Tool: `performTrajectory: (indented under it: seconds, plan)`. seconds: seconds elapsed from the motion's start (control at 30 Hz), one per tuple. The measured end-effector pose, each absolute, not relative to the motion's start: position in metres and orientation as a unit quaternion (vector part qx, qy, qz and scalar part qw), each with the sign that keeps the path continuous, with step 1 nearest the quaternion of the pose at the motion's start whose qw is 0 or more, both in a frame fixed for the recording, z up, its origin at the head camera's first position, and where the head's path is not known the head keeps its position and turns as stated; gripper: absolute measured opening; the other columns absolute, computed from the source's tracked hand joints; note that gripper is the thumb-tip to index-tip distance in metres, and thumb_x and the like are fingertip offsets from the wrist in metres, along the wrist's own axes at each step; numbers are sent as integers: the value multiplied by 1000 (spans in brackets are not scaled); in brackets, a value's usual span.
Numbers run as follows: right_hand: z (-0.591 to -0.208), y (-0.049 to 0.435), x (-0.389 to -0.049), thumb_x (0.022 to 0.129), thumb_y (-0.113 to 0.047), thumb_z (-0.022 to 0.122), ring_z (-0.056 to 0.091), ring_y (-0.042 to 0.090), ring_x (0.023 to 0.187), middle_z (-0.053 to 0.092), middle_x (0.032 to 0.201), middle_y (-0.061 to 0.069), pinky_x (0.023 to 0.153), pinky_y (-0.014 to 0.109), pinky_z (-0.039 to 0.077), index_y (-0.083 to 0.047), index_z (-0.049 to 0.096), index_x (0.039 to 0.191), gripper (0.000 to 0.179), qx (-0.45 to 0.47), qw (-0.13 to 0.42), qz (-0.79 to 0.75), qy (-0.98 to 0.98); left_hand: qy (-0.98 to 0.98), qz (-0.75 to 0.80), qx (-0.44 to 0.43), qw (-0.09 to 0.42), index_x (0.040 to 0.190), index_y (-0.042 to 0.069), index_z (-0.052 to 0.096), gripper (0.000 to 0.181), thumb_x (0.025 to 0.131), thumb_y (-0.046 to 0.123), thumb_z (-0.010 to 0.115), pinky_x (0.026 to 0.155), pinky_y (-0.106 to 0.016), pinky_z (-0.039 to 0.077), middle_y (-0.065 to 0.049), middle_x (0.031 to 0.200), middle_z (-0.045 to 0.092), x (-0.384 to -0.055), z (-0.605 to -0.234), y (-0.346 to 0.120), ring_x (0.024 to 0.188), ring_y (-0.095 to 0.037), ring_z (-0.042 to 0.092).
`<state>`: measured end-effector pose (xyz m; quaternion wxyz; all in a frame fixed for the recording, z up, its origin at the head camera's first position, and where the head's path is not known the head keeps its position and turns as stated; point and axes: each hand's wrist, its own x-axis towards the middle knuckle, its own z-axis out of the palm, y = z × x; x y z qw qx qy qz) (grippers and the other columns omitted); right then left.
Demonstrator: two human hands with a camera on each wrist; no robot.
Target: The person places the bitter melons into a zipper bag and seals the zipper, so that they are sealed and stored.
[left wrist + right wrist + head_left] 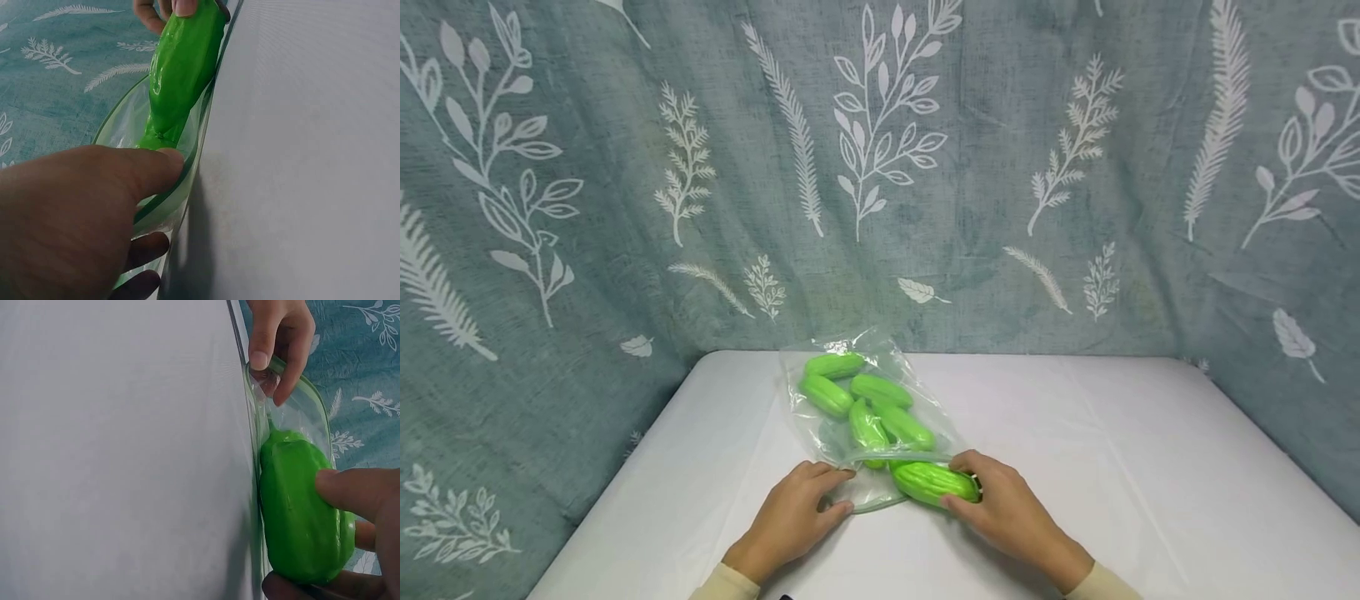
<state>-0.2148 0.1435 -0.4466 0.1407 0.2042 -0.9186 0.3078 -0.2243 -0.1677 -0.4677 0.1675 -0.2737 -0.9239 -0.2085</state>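
A clear plastic zip bag (874, 497) with a green rim lies flat, its mouth spread toward me. Several green cucumber-shaped vegetables (826, 395) lie inside. My left hand (799, 508) pinches the rim at the left corner of the mouth, thumb in front, as the right wrist view shows. My right hand (1006, 505) grips another ridged, glossy green cucumber-shaped vegetable (303, 509) by its blunt end, thumb on one side, fingers on the other. Its narrow end points left into the bag's mouth. In the left wrist view, my left thumb (159, 172) overlaps the rim below that narrow end.
A white table (1120, 467) lies under the bag and both hands. Behind it and along both sides hangs a blue-green curtain (970, 150) with white leaf prints. The far end of the bag reaches the table's back edge.
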Motion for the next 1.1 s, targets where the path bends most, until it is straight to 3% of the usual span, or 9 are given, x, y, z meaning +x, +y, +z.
performTrajectory:
  seconds: [0.2, 0.47, 0.63, 0.93, 1.1]
  plan:
    - [-448, 142, -213, 80, -16, 84, 59, 8, 88, 67, 105, -4, 71, 26, 52, -15, 68, 107, 31, 219, 150, 334, -905, -924, -207, -272, 169, 121, 19, 73, 37, 87, 33, 77, 76, -30, 50, 9, 112, 70, -223, -469, -169, 94, -8, 57]
    - [-441, 143, -209, 84, -3, 72, 62, 16, 100, 62, 114, 2, 76, 21, 55, -9, 68, 120, 36, 214, 75, 377, -898, -916, -211, -279, 196, 119, 19, 74, 37, 84, 29, 81, 71, -27, 48, 10, 110, 70, -221, -470, -168, 88, -6, 54]
    - [-440, 141, -209, 86, -3, 76, 66, 20, 97, 63, 111, 4, 75, 22, 56, -8, 67, 120, 35, 243, 80, 401, -880, -915, -212, -280, 200, 118, 19, 74, 37, 84, 28, 81, 72, -28, 48, 10, 110, 70, -221, -468, -168, 88, -6, 54]
    - [-444, 133, -208, 83, -2, 80, 71, 20, 88, 65, 105, 5, 72, 20, 55, -11, 65, 106, 29, 249, 97, 414, -870, -917, -205, -286, 189, 119, 18, 74, 37, 84, 30, 81, 74, -29, 49, 8, 112, 70, -223, -469, -168, 92, -8, 57]
    - [-443, 129, -206, 83, 0, 78, 70, 20, 90, 65, 110, 6, 72, 20, 56, -8, 68, 110, 30, 259, 102, 422, -863, -917, -204, -285, 193, 119, 19, 74, 37, 84, 30, 81, 75, -29, 50, 8, 112, 70, -223, -469, -168, 92, -8, 57]
